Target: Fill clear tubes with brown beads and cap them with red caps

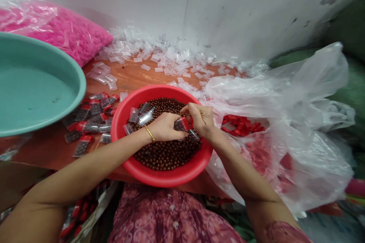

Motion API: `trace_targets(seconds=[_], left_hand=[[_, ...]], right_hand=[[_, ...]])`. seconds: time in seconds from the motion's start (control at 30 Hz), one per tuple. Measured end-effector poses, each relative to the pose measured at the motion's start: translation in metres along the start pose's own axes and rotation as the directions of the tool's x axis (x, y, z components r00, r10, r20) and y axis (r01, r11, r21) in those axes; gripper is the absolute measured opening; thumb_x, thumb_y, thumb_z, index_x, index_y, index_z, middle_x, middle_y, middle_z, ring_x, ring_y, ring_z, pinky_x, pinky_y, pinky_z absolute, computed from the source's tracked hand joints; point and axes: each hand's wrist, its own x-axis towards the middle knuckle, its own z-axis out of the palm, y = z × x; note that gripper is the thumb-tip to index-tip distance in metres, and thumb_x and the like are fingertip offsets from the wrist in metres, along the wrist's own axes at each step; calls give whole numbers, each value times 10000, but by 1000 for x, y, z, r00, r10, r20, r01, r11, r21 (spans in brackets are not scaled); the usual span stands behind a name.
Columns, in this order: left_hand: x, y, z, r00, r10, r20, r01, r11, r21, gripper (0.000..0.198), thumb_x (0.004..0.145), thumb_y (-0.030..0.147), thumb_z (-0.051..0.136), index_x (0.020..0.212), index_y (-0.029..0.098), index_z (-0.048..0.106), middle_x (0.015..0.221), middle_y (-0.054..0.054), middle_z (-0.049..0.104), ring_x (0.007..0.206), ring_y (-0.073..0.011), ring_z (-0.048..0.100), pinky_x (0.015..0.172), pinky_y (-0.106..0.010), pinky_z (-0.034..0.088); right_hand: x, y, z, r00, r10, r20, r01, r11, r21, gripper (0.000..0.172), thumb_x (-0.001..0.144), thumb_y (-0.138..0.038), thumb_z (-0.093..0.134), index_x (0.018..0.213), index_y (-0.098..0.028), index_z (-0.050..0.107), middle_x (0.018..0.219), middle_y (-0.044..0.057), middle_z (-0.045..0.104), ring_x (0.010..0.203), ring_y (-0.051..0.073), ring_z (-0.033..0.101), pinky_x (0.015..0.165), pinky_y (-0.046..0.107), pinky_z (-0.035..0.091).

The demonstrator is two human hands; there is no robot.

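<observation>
Over the red basin (118,117) my left hand (163,128) grips a small clear plastic box (181,124) with a red cap and dark contents. Close beside it is my right hand (202,118), its fingers curled in a pinch near the capped end. Whatever those fingers hold, if anything, is hidden. Just below the right hand a clear box (194,135) shows against the balls. Brown glossy balls (162,157) fill much of the basin, and several uncapped clear boxes (146,117) lie on them at the left.
Filled red-capped boxes (95,110) are heaped left of the basin, beside a large teal tub (82,83). Clear empty boxes (173,62) are strewn along the wall. A bag of pink pieces (68,26) stands back left. On the right, a plastic bag (285,95) surrounds red caps (245,125).
</observation>
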Motion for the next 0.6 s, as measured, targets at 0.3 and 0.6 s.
trace_targets(seconds=[0.3,0.6], left_hand=[[-6,3,2,999,49,17,-52,964,262,135,621,272,581,692,158,592,569,-7,525,555,-152,491,560,-255,396],[-7,9,0,997,46,-65,-19,931,363,178,684,333,566,747,173,613,612,-17,606,548,-150,530,571,-252,404]], right_hand=[[4,6,29,919,188,346,-325,857,399,663,898,-612,188,1437,-239,288,1189,60,555,1054,141,530,992,337,390],[7,-12,26,996,88,22,-91,957,277,650,903,-606,140,1392,-251,379,1344,52,482,1224,176,445,1070,378,316]])
